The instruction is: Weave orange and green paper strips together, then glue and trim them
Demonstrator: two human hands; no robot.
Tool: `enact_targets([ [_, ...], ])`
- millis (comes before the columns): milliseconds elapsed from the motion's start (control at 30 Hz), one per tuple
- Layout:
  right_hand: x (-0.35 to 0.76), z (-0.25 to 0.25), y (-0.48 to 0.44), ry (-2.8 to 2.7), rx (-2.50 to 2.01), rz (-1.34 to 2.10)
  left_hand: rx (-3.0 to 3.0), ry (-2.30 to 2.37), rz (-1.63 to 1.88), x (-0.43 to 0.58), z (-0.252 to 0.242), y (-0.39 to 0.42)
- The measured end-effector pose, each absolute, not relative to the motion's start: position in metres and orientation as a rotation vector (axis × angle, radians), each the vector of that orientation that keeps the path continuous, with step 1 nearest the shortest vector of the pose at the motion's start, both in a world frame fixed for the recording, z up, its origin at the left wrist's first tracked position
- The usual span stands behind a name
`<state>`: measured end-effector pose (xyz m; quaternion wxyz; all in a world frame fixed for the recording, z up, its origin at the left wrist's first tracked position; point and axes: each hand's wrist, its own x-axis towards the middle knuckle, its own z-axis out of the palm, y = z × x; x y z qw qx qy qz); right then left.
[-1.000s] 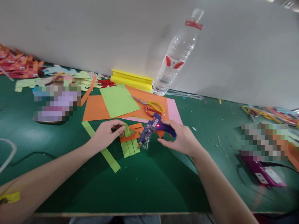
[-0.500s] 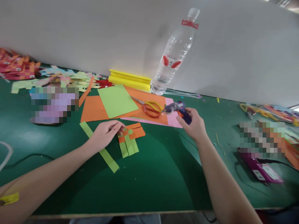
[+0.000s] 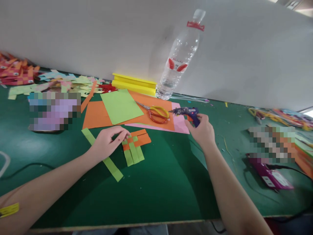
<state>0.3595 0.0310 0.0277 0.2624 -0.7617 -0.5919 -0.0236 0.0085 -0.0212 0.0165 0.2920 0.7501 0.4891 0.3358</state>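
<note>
My left hand [image 3: 111, 139] is closed, its fingertips at the upper left corner of a small woven paper piece [image 3: 133, 150]. Orange and green strips cross in that piece, which lies on the green table. Under my left wrist runs a loose green paper strip [image 3: 112, 168], partly hidden by the hand. My right hand [image 3: 202, 130] grips the handle of a dark blue hot glue gun [image 3: 193, 112]. The gun's nozzle points left, just right of the scissors [image 3: 158, 114] with yellow and red handles, which rest on orange paper.
Green [image 3: 122, 106], orange [image 3: 95, 114] and pink sheets [image 3: 180, 122] overlap behind my hands. A water bottle [image 3: 177, 62] leans by a yellow folded strip [image 3: 134, 85]. Paper scraps [image 3: 66, 83] lie at the back left. A purple box [image 3: 271, 174] with a black cord sits right.
The glue gun has turned in my right hand, its body now more level and its handle pointing down. My left hand stays at the woven paper. The whole view has shifted slightly.
</note>
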Motion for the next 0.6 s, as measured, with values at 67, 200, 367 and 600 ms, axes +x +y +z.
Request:
enact_targets([
  [67,0.365,0.028,0.033,-1.559,-2.141,-0.065,2.052,1.281,0.928,0.009,0.018,-0.022],
  [200,0.378,0.024,0.037,-1.491,-2.251,-0.039,2.112,1.236,0.942,0.01,0.018,-0.022],
  [367,0.398,0.013,0.042,-1.4,-2.296,-0.052,2.132,1.193,0.885,0.011,0.019,-0.022],
  [600,0.415,0.004,0.046,-1.312,-2.278,-0.089,2.173,1.141,0.824,0.012,0.016,-0.024],
])
